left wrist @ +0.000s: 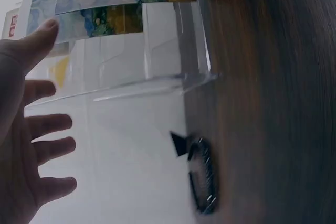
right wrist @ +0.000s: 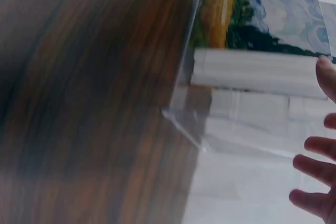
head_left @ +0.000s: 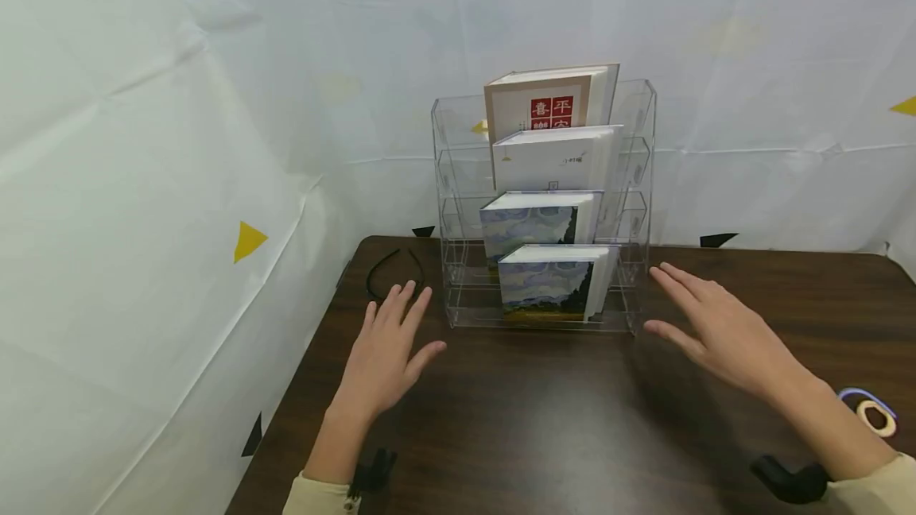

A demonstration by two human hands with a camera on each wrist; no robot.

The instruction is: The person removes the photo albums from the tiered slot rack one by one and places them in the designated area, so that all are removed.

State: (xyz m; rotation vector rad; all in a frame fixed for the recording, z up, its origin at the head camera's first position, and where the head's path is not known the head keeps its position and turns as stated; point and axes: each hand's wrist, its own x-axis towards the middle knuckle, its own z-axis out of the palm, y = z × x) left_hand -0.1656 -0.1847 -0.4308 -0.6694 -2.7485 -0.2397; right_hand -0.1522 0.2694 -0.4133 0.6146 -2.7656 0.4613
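Observation:
A clear acrylic tiered rack (head_left: 458, 316) stands near the back of the dark table, holding several books one above another. At the bottom and above it sit two books with painted landscape covers, the lower book (head_left: 547, 292) and the second book (head_left: 533, 222). Higher up come a white book (head_left: 547, 165) and a beige book (head_left: 511, 106) with red characters. My left hand (head_left: 379, 360), fingers spread, hovers left of the rack's front. To the right of the rack my right hand (head_left: 726, 332) is stretched out with its thumb apart. Both hands hold nothing.
A black headband (head_left: 372, 270) lies on the table left of the rack. At the right edge are a beige ring (head_left: 876, 418) and a blue-purple band (head_left: 855, 393). White sheeting (head_left: 386, 38) walls the table's back and left side.

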